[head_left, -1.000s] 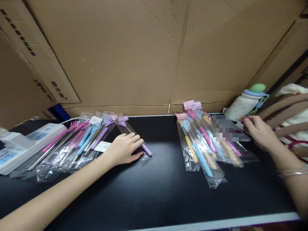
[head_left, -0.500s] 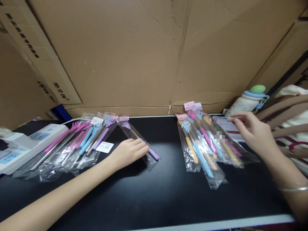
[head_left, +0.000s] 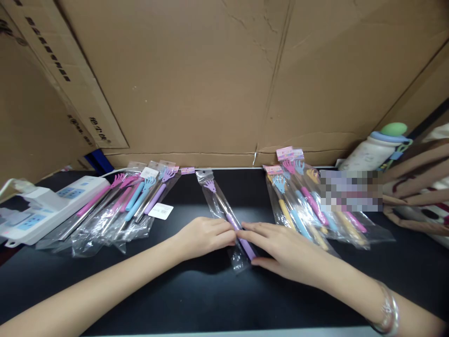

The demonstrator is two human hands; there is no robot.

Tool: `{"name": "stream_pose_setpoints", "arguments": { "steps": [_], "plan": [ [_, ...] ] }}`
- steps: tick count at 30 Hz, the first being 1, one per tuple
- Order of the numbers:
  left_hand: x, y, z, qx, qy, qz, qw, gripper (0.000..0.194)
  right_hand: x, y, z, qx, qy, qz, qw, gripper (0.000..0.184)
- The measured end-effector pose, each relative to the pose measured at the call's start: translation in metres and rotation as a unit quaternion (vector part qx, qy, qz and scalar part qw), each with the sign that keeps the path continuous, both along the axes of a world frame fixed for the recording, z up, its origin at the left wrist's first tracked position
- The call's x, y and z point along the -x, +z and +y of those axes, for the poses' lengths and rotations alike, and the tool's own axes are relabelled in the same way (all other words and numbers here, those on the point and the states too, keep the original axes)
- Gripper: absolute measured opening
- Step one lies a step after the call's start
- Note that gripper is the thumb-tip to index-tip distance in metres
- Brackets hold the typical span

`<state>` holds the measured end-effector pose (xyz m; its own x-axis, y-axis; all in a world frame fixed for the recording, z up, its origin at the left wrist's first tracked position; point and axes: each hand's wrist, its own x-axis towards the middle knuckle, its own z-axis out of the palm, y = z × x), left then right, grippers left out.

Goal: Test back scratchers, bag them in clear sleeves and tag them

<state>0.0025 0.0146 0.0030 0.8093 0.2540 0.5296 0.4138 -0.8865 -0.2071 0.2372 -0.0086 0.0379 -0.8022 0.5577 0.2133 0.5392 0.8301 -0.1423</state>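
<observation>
A purple back scratcher (head_left: 229, 220) in a clear plastic bag lies slanted on the black table, its claw end pointing away from me. My left hand (head_left: 210, 238) is closed at its handle from the left, the fingertips hidden against the bag. My right hand (head_left: 280, 248) reaches in from the right; its fingers lie over the handle and its thumb touches the lower end. Left of them is a pile of bagged pink, blue and purple back scratchers (head_left: 135, 201). Another bagged group, with yellow, blue and pink handles (head_left: 310, 206), lies on the right, partly behind my right hand.
A white power strip (head_left: 75, 194) with plugs stands at the left. A small pink-purple card (head_left: 187, 171) lies at the table's back, and a white label (head_left: 160, 211) by the left pile. A bottle (head_left: 368, 152) leans at the right, beside a blurred-out flat object (head_left: 351, 189). Cardboard (head_left: 196, 84) walls the back.
My left hand has slid the purple back scratcher right and towards me, away from the small card. My right hand has left the flat object at the right and come to the handle.
</observation>
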Motion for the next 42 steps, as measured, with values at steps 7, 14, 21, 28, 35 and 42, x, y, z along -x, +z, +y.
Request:
{"name": "stream_pose_setpoints", "arguments": {
  "steps": [7, 14, 21, 28, 35, 42],
  "plan": [
    [0.002, -0.001, 0.003, 0.025, -0.008, -0.003, 1.000, 0.029, 0.008, 0.002, 0.003, -0.002, 0.005, -0.037, 0.999, 0.056],
    [0.006, -0.001, 0.004, 0.033, -0.005, -0.005, 0.999, 0.028, 0.017, -0.010, 0.002, -0.058, 0.009, -0.003, 0.998, 0.045],
    [0.005, 0.000, 0.004, 0.040, -0.010, -0.020, 0.999, 0.025, 0.017, -0.026, 0.003, -0.136, 0.038, 0.011, 0.990, 0.026],
    [0.005, 0.001, 0.005, 0.033, -0.013, -0.022, 0.999, 0.025, 0.018, -0.031, 0.002, -0.141, 0.037, 0.010, 0.989, 0.024],
    [0.006, 0.007, 0.006, 0.043, -0.028, 0.025, 0.998, 0.019, 0.011, -0.017, 0.003, -0.035, 0.016, 0.005, 0.999, 0.027],
    [0.016, 0.010, 0.014, 0.042, -0.056, 0.056, 0.996, 0.016, 0.000, -0.005, 0.007, 0.032, 0.024, 0.010, 0.999, 0.045]
  ]
}}
